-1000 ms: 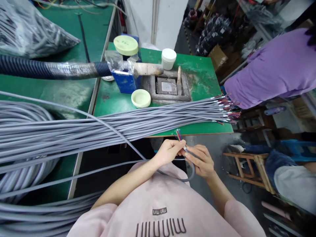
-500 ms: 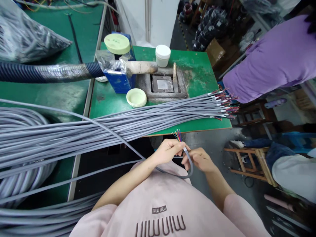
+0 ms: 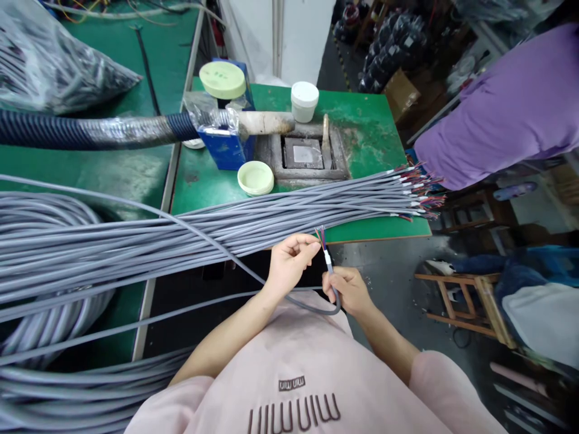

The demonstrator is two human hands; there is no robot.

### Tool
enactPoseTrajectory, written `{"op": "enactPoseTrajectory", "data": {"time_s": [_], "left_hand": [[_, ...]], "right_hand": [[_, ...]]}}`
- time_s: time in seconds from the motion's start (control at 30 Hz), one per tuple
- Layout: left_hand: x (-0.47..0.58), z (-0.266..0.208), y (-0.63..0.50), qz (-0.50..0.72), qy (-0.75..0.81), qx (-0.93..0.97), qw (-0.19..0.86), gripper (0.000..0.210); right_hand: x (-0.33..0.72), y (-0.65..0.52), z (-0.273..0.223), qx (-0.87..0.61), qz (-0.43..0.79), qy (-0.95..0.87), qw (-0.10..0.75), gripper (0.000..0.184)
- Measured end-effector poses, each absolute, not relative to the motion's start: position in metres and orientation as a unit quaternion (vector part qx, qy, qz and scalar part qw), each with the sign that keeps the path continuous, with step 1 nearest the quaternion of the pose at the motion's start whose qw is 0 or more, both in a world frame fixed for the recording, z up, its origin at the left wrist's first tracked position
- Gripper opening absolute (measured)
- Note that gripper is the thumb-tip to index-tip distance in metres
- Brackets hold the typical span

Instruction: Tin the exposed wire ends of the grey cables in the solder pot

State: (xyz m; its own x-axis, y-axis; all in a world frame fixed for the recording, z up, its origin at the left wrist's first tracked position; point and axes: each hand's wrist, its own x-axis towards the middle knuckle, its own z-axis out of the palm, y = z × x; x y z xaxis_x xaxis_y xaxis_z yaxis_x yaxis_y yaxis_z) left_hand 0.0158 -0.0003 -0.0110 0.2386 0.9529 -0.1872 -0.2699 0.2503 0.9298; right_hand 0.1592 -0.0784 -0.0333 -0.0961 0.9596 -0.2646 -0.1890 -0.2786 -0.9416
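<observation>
Mind the wires [image 3: 321,236]: they fan out thin and loose at the tip of your cable [image 3: 330,274], so too hard a pinch or a careless twist could bend or snag them. Your left hand [image 3: 294,259] has thumb and forefinger drawn together on them, just beyond the white band [image 3: 327,257]; your right hand [image 3: 347,290] closes around the grey jacket below. That puts the cable's end in front of your shirt, just off the near edge of the bench [image 3: 375,129], tip up.

Its tail bends tightly under your right hand, passes beneath your left wrist and crosses on top of the bundle [image 3: 271,214]. A sharp pull might therefore drag on those cables, and a slack right grip could let the bend spring round.

The bundle also lies like a barrier between you and the dish [image 3: 256,179], the square well [image 3: 304,155] and the tub [image 3: 304,103]. Above them, the hose [image 3: 131,132] reaches across to the well's far side, supported at the blue box [image 3: 228,147]. At the right, stripped ends overhang the bench close to a co-worker in purple [image 3: 506,114]; a sideways step there could catch them.
</observation>
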Motion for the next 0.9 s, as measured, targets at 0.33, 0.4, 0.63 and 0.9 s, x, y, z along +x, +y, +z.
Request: {"op": "enactPoseTrajectory", "data": {"time_s": [0.33,0.4,0.63,0.9], "left_hand": [[0.016,-0.009,0.002,0.473,0.431,0.389,0.663,0.024],[0.016,-0.008,0.003,0.47,0.436,0.399,0.656,0.024],[0.011,-0.005,0.004,0.464,0.438,0.411,0.651,0.023],[0.01,-0.002,-0.001,0.465,0.422,0.412,0.66,0.03]], "right_hand": [[0.154,-0.074,-0.029,-0.514,0.606,-0.432,0.427,0.034],[0.154,-0.073,-0.028,-0.521,0.599,-0.438,0.422,0.035],[0.153,-0.07,-0.032,-0.503,0.614,-0.416,0.443,0.032],[0.147,-0.042,-0.014,-0.454,0.676,-0.339,0.471,0.031]]}}
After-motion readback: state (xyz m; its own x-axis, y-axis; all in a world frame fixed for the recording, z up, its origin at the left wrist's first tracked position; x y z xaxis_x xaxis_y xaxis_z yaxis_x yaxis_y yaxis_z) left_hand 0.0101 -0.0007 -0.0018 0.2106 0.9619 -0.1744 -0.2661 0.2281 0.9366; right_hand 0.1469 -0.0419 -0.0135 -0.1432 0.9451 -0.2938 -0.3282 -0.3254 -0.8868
